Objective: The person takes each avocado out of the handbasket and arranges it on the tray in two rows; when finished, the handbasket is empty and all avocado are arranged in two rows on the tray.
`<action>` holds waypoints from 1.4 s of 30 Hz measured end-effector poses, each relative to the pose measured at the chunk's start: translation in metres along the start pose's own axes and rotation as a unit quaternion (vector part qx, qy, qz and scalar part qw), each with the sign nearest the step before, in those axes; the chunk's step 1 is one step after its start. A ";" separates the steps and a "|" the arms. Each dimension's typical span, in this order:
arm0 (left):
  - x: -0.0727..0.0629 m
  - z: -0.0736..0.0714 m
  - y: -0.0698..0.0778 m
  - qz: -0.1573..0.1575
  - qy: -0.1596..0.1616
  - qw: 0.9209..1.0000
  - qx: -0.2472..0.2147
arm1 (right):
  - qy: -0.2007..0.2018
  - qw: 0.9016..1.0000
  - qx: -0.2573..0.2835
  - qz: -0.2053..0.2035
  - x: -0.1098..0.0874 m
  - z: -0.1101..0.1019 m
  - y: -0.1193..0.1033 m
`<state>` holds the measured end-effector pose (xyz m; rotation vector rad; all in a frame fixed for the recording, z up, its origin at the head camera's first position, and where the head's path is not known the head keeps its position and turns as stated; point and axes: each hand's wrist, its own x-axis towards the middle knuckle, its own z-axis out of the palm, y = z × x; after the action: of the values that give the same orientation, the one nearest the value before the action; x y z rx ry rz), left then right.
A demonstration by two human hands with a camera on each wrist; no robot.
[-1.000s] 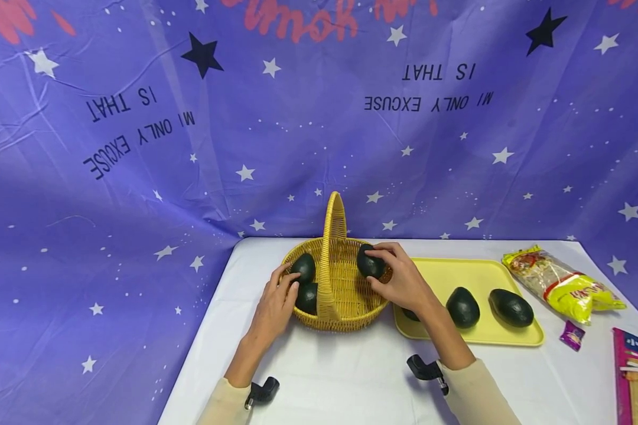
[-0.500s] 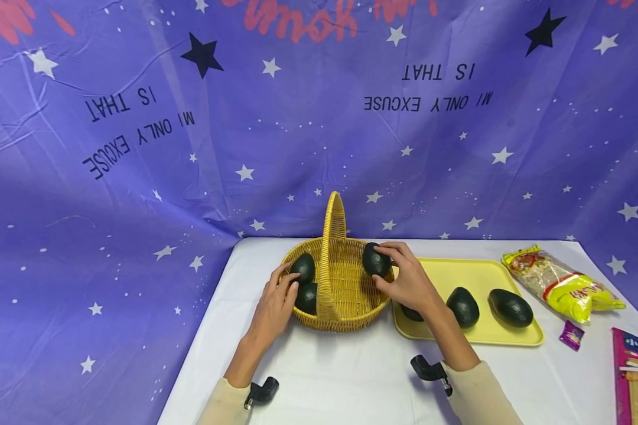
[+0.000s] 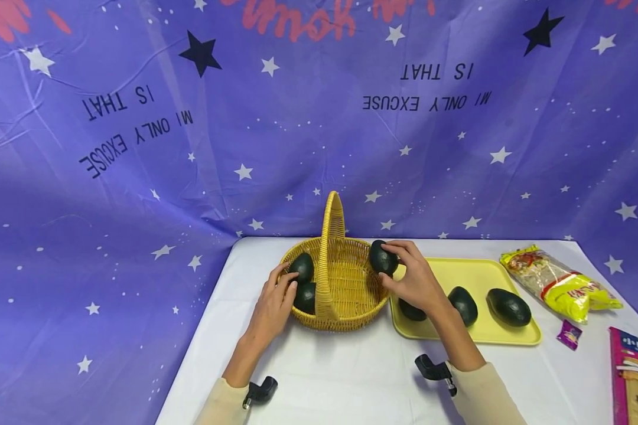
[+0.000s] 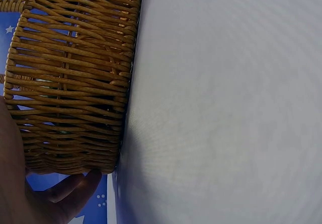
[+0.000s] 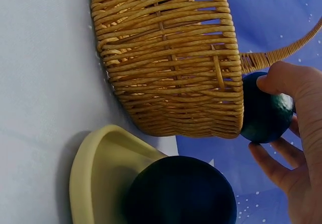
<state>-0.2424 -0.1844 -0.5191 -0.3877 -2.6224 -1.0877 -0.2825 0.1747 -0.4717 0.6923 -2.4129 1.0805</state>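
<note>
Wicker, woven golden yellow, curves beneath your left hand (image 3: 273, 307): you hold the near left side of the basket (image 3: 351, 324), fingers bent round its wall, probably to steady so light a thing. Your right hand (image 3: 417, 283) pinches a dark green avocado (image 3: 381, 258) between thumb and fingertips, a grip that suits its smooth, rounded skin and leaves the palm free of it. That avocado is at the basket's right rim, just beyond your right fingertips; whether it touches the rim, you cannot tell.

Between your hands arches the basket's handle (image 3: 326, 260), running from far side to near, so each hand has its own half to work in. Just beside your left fingertips, inside the basket, lie two more, a farther avocado (image 3: 301, 267) and a nearer avocado (image 3: 305, 298), snug against the wall, which likely stops them rolling.

Under and to the right of your right forearm sits the yellow tray (image 3: 449, 271), its raised edge likely useful for containing the three avocados (image 3: 509, 307) there. Well to the right of that hand lie a clear-and-yellow food bag (image 3: 569, 286), a small purple packet (image 3: 569, 334) and a pink-edged package (image 3: 635, 378).
</note>
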 end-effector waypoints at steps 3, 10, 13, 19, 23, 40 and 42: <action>0.001 0.000 0.000 0.004 0.000 1.000 0.002 | 0.006 1.000 -0.001 -0.001 0.000 -0.001 0.000; 0.000 0.001 0.000 0.012 0.010 1.000 0.008 | 0.013 1.000 0.012 0.007 -0.001 -0.005 -0.002; 0.000 0.001 0.000 0.014 0.013 1.000 0.007 | 0.016 1.000 0.010 0.007 -0.001 -0.006 -0.001; 0.001 0.000 0.000 0.011 0.010 1.000 0.006 | 0.027 1.000 0.013 0.007 -0.004 -0.010 0.003; 0.000 -0.001 0.000 0.006 0.006 1.000 0.008 | 0.034 0.999 0.004 0.001 -0.005 -0.013 0.004; 0.001 0.000 0.000 0.002 0.005 1.000 0.004 | 0.051 0.999 -0.016 -0.001 -0.013 -0.020 0.022; 0.000 0.000 0.001 0.004 0.007 1.000 0.004 | 0.052 0.999 -0.014 0.001 -0.014 -0.021 0.024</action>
<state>-0.2426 -0.1839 -0.5185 -0.3876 -2.6102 -1.0721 -0.2819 0.2088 -0.4803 0.6083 -2.3372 1.0542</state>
